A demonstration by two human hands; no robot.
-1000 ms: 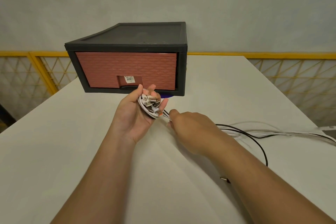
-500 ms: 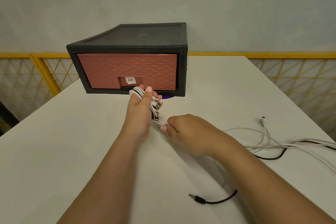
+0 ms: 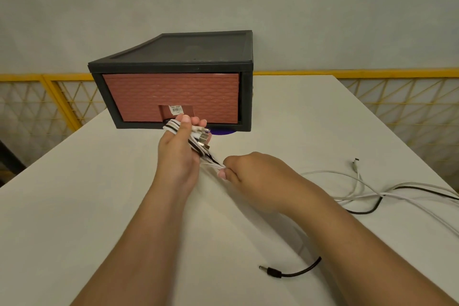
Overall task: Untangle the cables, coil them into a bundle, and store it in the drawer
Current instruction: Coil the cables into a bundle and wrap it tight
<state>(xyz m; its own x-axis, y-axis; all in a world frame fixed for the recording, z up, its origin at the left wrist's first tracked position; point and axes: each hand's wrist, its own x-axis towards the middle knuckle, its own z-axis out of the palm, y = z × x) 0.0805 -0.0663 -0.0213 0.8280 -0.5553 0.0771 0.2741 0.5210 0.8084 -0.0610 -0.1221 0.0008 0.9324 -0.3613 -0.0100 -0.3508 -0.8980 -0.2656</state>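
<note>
My left hand (image 3: 177, 154) grips a coil of white and black cables (image 3: 198, 138), its plug ends sticking out to the right, just in front of the drawer. My right hand (image 3: 250, 169) pinches the strands running out of that coil, a little lower and to the right. The loose cable lengths (image 3: 372, 194) trail over the white table (image 3: 74, 206) towards the right edge. A black barrel plug (image 3: 272, 272) lies near my right forearm. The drawer (image 3: 171, 99), brick-red front in a black case, is closed.
A white cable end (image 3: 355, 164) lies far right on the table. Something blue (image 3: 224, 131) shows under the drawer case's front right corner. Yellow mesh railing (image 3: 397, 107) runs behind the table on both sides, below a plain wall.
My left hand turned over, so its back faces me, and wound the cables further round it. The loose lengths were drawn in across the table; the black plug slid into view near my right forearm.
</note>
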